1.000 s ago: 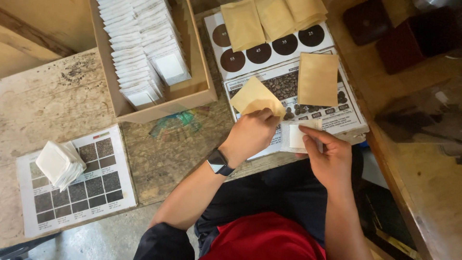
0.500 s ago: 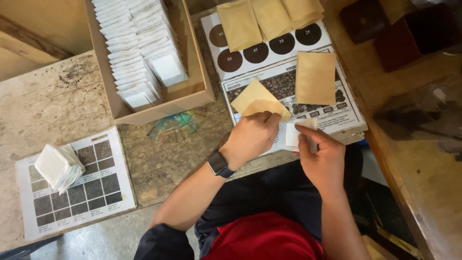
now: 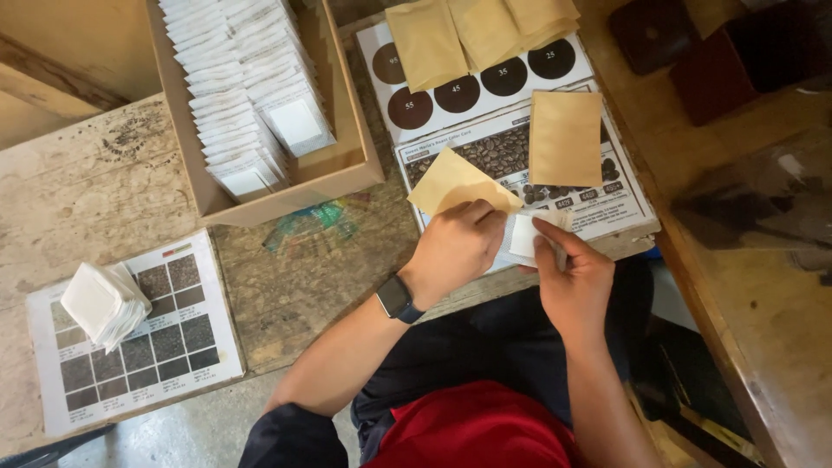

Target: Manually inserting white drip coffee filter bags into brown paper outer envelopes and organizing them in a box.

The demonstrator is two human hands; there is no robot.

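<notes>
While our left hand (image 3: 457, 245) is pinching the tan pouch (image 3: 455, 184) over the desk (image 3: 303, 286) edge, our right hand (image 3: 572, 277) is gripping a white sachet (image 3: 525, 236) just beside it; we're judging this the insertion step; next move needs the pouch mouth opened and the sachet lined up.

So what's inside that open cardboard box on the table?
The cardboard box holds overlapping rows of flat white sachets. They cover most of its floor; anything beneath them is hidden.
</notes>
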